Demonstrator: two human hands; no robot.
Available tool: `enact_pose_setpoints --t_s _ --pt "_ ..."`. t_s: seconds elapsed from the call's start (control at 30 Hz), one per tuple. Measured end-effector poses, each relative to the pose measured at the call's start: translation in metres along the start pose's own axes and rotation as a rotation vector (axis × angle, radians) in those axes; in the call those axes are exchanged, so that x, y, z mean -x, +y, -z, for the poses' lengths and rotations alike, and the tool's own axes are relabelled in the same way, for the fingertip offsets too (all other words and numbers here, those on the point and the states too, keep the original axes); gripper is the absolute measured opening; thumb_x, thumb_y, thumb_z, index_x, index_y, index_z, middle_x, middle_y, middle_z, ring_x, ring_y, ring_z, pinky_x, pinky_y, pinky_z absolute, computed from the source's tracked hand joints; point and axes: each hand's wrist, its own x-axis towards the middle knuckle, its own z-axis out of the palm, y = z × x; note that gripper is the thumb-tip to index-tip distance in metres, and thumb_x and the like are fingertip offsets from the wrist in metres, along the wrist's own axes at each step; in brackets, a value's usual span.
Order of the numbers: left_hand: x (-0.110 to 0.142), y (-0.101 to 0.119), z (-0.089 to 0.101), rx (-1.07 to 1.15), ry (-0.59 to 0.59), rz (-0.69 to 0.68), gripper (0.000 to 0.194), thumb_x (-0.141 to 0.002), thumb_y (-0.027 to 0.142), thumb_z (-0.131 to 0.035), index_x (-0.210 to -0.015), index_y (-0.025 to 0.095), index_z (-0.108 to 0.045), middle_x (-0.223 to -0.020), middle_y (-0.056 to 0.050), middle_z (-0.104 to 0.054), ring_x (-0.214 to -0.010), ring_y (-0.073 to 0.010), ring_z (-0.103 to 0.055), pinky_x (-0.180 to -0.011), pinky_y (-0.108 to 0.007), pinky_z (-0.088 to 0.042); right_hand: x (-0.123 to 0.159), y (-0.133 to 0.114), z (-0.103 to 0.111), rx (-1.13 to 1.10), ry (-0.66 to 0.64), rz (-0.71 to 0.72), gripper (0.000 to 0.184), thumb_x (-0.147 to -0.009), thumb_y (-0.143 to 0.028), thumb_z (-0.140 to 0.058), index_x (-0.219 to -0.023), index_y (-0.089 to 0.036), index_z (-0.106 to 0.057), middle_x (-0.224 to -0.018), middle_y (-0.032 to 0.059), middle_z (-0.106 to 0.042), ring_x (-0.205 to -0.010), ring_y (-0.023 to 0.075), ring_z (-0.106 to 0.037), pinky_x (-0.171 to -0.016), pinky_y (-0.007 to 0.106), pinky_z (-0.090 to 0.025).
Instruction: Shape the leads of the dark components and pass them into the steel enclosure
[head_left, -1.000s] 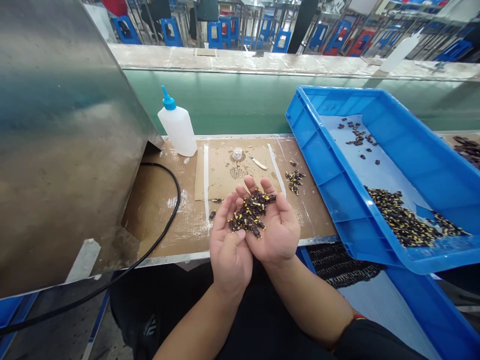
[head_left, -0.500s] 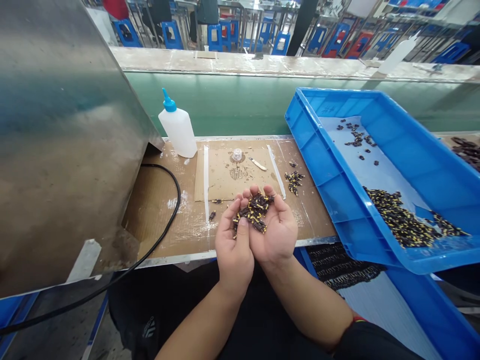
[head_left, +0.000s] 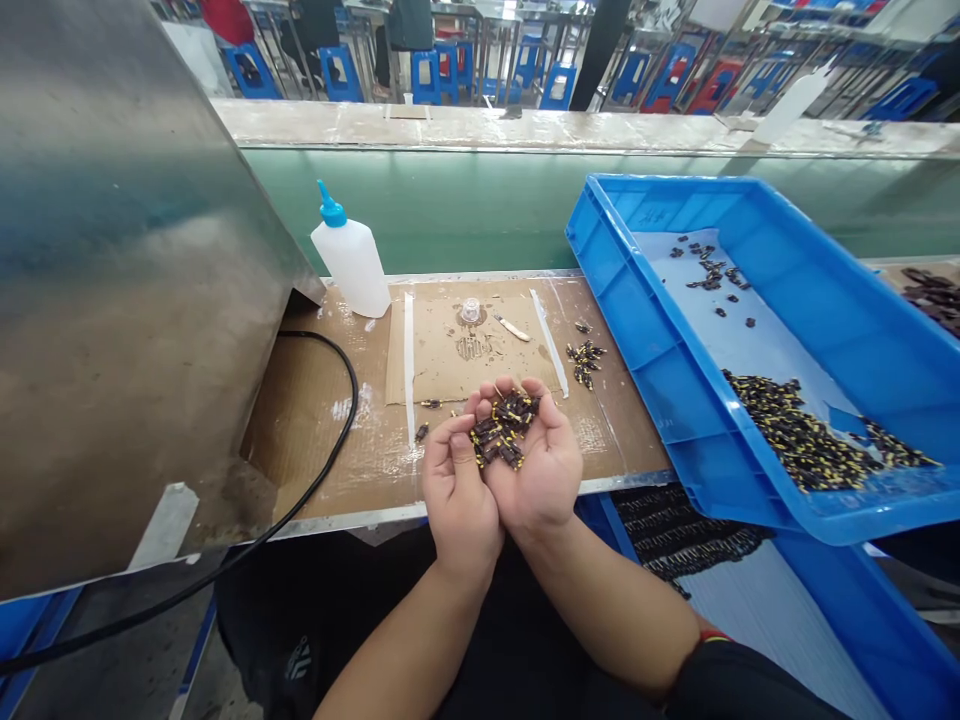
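Cupped together over the near edge of the cardboard-covered bench, my left hand [head_left: 463, 493] and my right hand [head_left: 545, 470] hold a heap of small dark parts with yellow ends [head_left: 504, 428]. The fingers curl up around the heap, and the left thumb rests at its left side. A few matching loose parts [head_left: 422, 431] lie on the bench left of my hands. To the right is another small pile of loose parts [head_left: 584, 362]. Beyond my fingers, a small clear cup [head_left: 471, 311] and a pale-handled tool [head_left: 512, 328] lie on a taped cardboard sheet [head_left: 435, 360].
A large blue bin [head_left: 637, 310] at right holds many similar parts [head_left: 795, 435] on white paper. A white bottle with a blue nozzle [head_left: 352, 262] stands at back left. A metal housing [head_left: 135, 280] and a black cable [head_left: 346, 425] border the left. Below right is another blue bin [head_left: 847, 600].
My cupped hands have shifted slightly left with the heap. The left thumb has lifted off the parts toward the left.
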Motion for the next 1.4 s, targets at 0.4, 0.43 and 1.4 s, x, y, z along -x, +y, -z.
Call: enact_pose_setpoints --t_s 0.4,0.43,1.4 --pt "0.005 0.005 -0.004 0.142 -0.051 0.129 0.038 -0.1 0.026 -0.06 -0.138 0.026 -0.059 -0.149 -0.01 -0.057 -0.141 -0.0265 -0.052 -0.121 -0.042 -0.043 0.0 -0.003 0.002 0.026 -0.021 0.019 0.018 -0.095 -0.036 -0.05 -0.097 -0.026 -0.064 -0.099 -0.0003 -0.073 -0.102 0.0178 -0.07 -0.114 0.047 -0.048" --pt "0.005 0.005 -0.005 0.133 -0.037 0.126 0.036 -0.101 0.027 -0.06 -0.137 0.026 -0.06 -0.147 -0.01 -0.058 -0.14 -0.0269 -0.053 -0.12 -0.044 -0.043 0.001 -0.003 0.003 0.034 -0.04 0.023 0.016 -0.093 -0.034 -0.051 -0.097 -0.026 -0.064 -0.1 -0.0004 -0.073 -0.103 0.0178 -0.07 -0.115 0.047 -0.047" --pt "0.004 0.022 -0.01 0.312 0.041 0.207 0.046 -0.101 0.05 -0.046 -0.136 0.023 -0.061 -0.149 -0.011 -0.056 -0.146 -0.028 -0.045 -0.119 -0.041 -0.044 0.008 -0.001 -0.001 0.237 -0.328 0.043 0.06 -0.08 -0.014 -0.049 -0.138 -0.025 -0.059 -0.146 0.0069 -0.06 -0.139 0.0254 -0.054 -0.127 0.058 -0.029"
